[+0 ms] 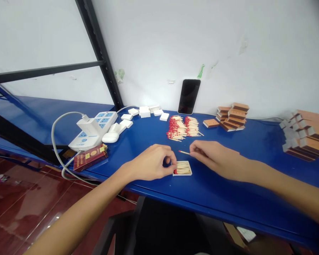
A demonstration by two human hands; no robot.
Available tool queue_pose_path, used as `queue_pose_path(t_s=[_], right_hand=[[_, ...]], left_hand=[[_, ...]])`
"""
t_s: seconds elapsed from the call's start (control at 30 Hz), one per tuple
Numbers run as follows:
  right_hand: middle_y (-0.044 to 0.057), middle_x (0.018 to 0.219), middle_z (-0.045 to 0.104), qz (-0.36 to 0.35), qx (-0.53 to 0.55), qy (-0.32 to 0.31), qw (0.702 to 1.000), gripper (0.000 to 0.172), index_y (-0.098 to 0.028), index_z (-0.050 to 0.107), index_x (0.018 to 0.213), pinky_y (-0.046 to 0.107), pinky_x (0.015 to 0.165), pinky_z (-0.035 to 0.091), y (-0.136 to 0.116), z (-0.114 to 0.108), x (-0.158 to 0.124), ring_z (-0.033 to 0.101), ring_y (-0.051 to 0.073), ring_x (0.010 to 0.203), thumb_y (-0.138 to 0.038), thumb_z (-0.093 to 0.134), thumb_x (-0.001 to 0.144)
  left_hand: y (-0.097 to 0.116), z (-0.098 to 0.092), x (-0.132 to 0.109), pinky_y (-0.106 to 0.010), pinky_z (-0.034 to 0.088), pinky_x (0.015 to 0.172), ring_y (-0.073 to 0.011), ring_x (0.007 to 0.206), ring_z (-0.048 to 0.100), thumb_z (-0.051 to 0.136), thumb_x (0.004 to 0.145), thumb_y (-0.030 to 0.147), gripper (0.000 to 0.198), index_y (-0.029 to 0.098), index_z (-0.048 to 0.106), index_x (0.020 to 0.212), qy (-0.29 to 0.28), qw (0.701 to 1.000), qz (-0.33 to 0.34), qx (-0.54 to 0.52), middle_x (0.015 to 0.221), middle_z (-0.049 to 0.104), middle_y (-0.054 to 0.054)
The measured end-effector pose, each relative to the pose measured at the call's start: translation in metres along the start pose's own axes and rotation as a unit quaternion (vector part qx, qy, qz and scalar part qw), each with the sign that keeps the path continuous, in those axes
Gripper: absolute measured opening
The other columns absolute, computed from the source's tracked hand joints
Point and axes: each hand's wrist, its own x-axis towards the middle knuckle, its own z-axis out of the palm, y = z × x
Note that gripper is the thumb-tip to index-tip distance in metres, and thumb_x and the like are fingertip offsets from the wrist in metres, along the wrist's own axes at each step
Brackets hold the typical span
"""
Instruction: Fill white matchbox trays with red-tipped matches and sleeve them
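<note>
A small white matchbox tray [190,173] lies on the blue shelf top, with several red-tipped matches [184,168] in it, heads to the left. My left hand [157,162] is closed in a pinch at the tray's left end. To the upper right of the tray, my right hand [215,156] pinches a single match [184,152] by its bare end, the red head pointing left. Just beyond both hands lie two heaps of loose matches, a left heap [176,128] and a right heap [192,126].
White empty trays [145,112] lie scattered at the back left, near an earbud case [110,137]. A power strip [95,129] and a dark red box [90,157] are further left. A phone [189,96] leans on the wall. Matchbox sleeves [235,117] and matchboxes [317,129] are stacked right.
</note>
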Motion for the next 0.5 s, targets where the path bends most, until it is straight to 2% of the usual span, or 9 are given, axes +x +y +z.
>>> queue_pose_path(t_s=[0.1, 0.2, 0.4, 0.5], right_hand=[[0.002, 0.087, 0.066, -0.017, 0.005, -0.022, 1.000, 0.023, -0.023, 0.052, 0.088, 0.030, 0.065, 0.043, -0.012, 0.004, -0.009, 0.060, 0.017, 0.074, -0.033, 0.037, 0.102], [0.002, 0.089, 0.066, -0.045, -0.020, -0.038, 0.998, 0.022, -0.023, 0.051, 0.090, 0.031, 0.066, 0.041, -0.016, 0.008, -0.008, 0.059, 0.018, 0.076, -0.032, 0.036, 0.102], [0.003, 0.081, 0.066, -0.032, -0.125, 0.044, 0.991, 0.025, -0.021, 0.058, 0.091, 0.032, 0.070, 0.037, -0.003, 0.001, 0.015, 0.057, 0.019, 0.072, -0.032, 0.038, 0.102], [0.004, 0.078, 0.066, -0.016, -0.119, 0.048, 0.992, 0.020, -0.018, 0.059, 0.089, 0.029, 0.066, 0.037, 0.012, 0.003, 0.036, 0.057, 0.018, 0.069, -0.024, 0.043, 0.099]], left_hand=[[-0.007, -0.001, 0.001, -0.024, 0.043, 0.063, -0.0129, 0.070, 0.055, 0.059, 0.085, 0.021, 0.004, 0.019, 0.063, 0.085, 0.059, 0.998, -0.018, -0.023, 0.080, 0.061, 0.000], [-0.023, -0.004, 0.009, -0.025, 0.044, 0.063, -0.0126, 0.068, 0.055, 0.054, 0.088, 0.019, 0.006, 0.019, 0.059, 0.090, 0.100, 0.994, -0.048, 0.022, 0.080, 0.062, 0.001], [-0.051, -0.004, 0.033, -0.030, 0.044, 0.071, -0.0187, 0.078, 0.058, 0.056, 0.090, 0.023, 0.015, 0.021, 0.065, 0.101, 0.093, 0.987, -0.048, 0.121, 0.084, 0.062, -0.002], [-0.054, -0.001, 0.040, -0.031, 0.044, 0.073, -0.0204, 0.083, 0.059, 0.054, 0.093, 0.025, 0.016, 0.023, 0.067, 0.103, 0.083, 0.985, -0.040, 0.148, 0.087, 0.061, -0.003]])
